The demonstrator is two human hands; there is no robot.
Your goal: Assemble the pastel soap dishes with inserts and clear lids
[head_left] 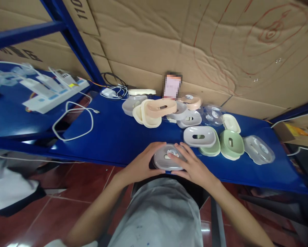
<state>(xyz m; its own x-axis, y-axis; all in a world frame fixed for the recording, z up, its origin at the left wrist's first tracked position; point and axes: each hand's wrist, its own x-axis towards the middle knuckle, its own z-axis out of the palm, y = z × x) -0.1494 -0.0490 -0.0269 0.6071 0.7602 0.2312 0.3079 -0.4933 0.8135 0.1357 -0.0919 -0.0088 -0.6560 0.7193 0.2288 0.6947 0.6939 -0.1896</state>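
1. Both hands grasp a grey soap dish (168, 158) at the near edge of the blue surface (113, 137): left hand (141, 164) on its left side, right hand (192, 166) on top and right.
2. Just right of the hands: a white dish on a green one (199, 136), a green dish (231, 144), a clear lid (259, 149).
3. Beyond the hands: a pile of beige, pink and grey dishes (157, 109).
4. Far left: a white cable (74, 120) and a power strip (55, 94).
5. Cardboard behind shows "110"; other print is unreadable.
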